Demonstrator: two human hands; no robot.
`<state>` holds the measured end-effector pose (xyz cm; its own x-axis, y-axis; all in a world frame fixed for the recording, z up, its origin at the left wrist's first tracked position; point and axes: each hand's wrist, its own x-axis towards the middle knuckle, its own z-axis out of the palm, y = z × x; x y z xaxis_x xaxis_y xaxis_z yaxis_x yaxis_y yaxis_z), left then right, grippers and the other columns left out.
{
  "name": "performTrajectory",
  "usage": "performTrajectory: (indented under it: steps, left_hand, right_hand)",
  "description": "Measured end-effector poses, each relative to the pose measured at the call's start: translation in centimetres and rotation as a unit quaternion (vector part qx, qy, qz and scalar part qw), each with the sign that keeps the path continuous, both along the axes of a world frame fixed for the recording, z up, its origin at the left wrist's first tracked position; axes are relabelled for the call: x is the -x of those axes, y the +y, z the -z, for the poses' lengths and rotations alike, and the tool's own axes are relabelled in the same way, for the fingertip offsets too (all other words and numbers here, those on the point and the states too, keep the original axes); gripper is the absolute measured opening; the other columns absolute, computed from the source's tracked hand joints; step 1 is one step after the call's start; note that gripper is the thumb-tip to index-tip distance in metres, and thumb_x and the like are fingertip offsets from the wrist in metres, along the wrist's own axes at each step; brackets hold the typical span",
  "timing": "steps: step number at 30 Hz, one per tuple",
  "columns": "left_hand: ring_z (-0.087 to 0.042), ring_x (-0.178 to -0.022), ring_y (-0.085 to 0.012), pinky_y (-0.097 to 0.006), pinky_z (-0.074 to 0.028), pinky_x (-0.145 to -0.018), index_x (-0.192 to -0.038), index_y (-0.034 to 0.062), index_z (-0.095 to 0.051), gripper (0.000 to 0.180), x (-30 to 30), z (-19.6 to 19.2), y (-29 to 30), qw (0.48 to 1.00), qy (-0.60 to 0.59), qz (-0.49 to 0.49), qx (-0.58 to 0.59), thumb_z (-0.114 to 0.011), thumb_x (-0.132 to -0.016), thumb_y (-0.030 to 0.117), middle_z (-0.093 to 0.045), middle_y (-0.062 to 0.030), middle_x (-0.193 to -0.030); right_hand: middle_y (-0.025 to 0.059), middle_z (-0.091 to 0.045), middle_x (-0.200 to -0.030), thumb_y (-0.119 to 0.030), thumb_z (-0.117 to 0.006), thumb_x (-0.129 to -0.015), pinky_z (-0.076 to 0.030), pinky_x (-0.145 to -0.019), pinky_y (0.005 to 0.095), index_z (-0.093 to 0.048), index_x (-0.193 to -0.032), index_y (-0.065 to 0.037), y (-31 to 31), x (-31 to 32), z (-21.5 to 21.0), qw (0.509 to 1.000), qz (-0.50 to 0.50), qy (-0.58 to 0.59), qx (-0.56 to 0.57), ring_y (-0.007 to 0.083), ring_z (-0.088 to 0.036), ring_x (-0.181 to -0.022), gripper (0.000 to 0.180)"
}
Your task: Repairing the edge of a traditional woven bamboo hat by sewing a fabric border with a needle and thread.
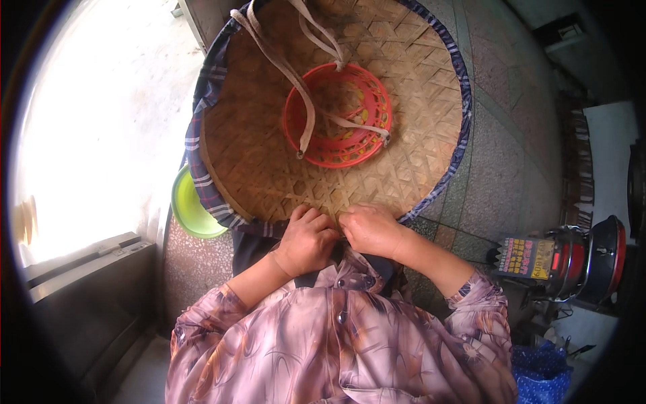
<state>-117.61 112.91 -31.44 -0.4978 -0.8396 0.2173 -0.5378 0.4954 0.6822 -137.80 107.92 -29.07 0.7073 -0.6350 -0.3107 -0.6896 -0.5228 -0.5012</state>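
A large round woven bamboo hat, inner side up, rests before me at the level of my lap. Dark plaid cloth wraps its rim, bunched in folds on the left. In its middle sits a red openwork plastic basket with pale cloth straps tied to it, some trailing over the far rim. My left hand and my right hand are side by side at the near rim. Both are closed on the edge, fingers curled in a pinch. What lies between the fingertips is largely hidden.
A light green plastic basin stands on the speckled floor, partly under the hat's left side. At right is the back of a motorbike with a plate. A blue dotted bag lies at lower right. A bright doorway opens on the left.
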Motion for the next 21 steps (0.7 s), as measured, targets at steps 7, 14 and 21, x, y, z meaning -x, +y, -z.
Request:
performTrajectory:
  steps: [7,14,21]
  left_hand:
    - [-0.06,-0.095,-0.0246,-0.043,-0.043,-0.092,-0.092,0.0131,-0.074,0.026,-1.8,-0.4,0.6,0.997,-0.024,0.07,0.026,-0.074,-0.067,0.02,-0.064,-0.002,-0.097]
    - [-0.056,-0.113,-0.0261,-0.041,-0.044,-0.094,-0.116,0.0109,-0.071,0.04,-3.4,-0.3,0.8,0.979,-0.119,0.099,0.13,-0.064,-0.079,0.024,-0.061,-0.0087,-0.12]
    - [-0.056,-0.104,-0.0223,-0.036,-0.043,-0.081,-0.113,0.0081,-0.072,0.037,-2.4,0.9,2.2,0.981,-0.107,0.098,0.131,-0.06,-0.081,0.023,-0.061,-0.0058,-0.111]
  right_hand:
    - [0.0199,-0.073,-0.086,-0.015,-0.067,-0.076,-0.058,-0.076,0.0482,-0.074,-0.082,-0.006,-0.9,-2.1,-1.3,0.992,-0.036,0.095,-0.072,0.0372,-0.073,-0.086,0.013]
    - [0.0173,-0.073,-0.081,-0.02,-0.07,-0.075,-0.058,-0.071,0.0455,-0.075,-0.078,-0.006,-0.2,-4.0,-2.2,0.983,-0.07,0.172,-0.009,0.035,-0.073,-0.08,0.015]
    - [0.0145,-0.075,-0.086,-0.018,-0.069,-0.076,-0.059,-0.073,0.0411,-0.078,-0.084,-0.009,1.0,-4.8,-3.1,0.959,-0.07,0.273,-0.002,0.0307,-0.075,-0.084,0.015]
